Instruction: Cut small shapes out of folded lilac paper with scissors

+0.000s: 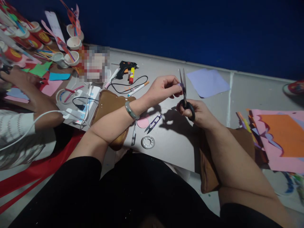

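Pointing scissors forward, right hand near pinching left hand.

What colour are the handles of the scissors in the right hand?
The scissor handles are black, seen best in the head view.

Head cam, fwd/down over table, prob. tilted

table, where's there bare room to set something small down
Bare patches: behind the left hand, right of the glue gun; and between the purple sheet and the paper stack. Crowded: left around the paper cups, and nearer around the snips.
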A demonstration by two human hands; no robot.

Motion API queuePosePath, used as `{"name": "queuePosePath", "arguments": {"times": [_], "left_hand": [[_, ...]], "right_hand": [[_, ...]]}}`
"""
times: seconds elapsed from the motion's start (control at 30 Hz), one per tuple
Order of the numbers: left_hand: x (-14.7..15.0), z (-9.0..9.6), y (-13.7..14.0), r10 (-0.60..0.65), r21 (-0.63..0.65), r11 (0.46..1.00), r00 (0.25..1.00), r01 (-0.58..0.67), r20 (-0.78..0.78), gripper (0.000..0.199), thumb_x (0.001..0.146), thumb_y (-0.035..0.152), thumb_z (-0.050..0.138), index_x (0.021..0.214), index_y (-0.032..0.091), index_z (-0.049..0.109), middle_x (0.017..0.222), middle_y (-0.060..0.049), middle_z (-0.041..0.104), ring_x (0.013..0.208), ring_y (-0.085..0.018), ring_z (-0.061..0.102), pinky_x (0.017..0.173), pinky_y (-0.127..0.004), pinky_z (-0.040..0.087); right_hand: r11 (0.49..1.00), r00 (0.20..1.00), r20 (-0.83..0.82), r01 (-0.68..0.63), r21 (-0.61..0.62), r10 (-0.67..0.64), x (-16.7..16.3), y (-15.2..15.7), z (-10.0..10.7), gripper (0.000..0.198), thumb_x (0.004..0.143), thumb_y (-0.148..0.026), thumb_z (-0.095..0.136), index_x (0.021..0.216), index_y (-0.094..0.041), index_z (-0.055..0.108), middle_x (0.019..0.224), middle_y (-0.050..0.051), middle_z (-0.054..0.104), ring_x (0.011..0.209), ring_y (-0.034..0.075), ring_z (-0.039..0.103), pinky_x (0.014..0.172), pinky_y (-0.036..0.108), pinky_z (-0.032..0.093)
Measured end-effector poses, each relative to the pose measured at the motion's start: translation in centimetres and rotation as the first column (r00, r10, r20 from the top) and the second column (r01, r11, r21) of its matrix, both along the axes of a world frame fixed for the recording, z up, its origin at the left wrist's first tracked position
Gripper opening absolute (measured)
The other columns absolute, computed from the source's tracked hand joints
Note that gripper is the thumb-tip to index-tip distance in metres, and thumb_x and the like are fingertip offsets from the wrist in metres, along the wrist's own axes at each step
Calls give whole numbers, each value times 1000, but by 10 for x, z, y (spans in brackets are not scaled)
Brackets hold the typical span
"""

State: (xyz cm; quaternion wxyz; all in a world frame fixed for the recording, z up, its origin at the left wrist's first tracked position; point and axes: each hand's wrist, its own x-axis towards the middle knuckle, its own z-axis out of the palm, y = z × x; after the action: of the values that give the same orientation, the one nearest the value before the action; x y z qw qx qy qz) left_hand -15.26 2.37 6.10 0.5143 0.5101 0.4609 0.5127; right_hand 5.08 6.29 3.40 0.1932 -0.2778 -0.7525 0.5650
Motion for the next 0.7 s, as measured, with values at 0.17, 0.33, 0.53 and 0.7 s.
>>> {"name": "queuePosePath", "arguments": {"times": [0.17,0.33,0.53,0.7], "left_hand": [[0,-1,1,8,5,1000,1000,-7,-9,20,88,23,71,74,18,57,71,1,71,69,-7,67,67,-20,52],[-1,-1,0,13,17,1000,1000,-13,1,22,90,23,71,74,18,57,73,0,72,69,-7,67,67,-21,52],[-1,2,-1,19,2,1000,1000,-19,20,23,92,20,69,73,17,56,73,1,72,70,-6,67,67,-20,51],[-1,3,-1,35,-13,999,999,-34,40,26,93,21,70,72,18,55,72,1,70,70,-6,66,68,-21,51]], "right_hand": [[1000,1000,14,14,5,-14,0,0,1,66,69,-85,77,66,-23,56,68,3,53,63,17,42,59,35,34],[1000,1000,9,28,-1,-28,-1,0,2,69,64,-87,79,63,-22,55,65,1,53,61,15,41,58,33,33],[1000,1000,-12,27,12,-27,0,1,0,67,68,-84,79,62,-22,55,65,0,53,61,14,42,59,32,33],[999,999,-5,43,21,-43,0,2,-2,68,66,-86,78,64,-22,54,66,0,54,61,15,43,61,32,34]]}}
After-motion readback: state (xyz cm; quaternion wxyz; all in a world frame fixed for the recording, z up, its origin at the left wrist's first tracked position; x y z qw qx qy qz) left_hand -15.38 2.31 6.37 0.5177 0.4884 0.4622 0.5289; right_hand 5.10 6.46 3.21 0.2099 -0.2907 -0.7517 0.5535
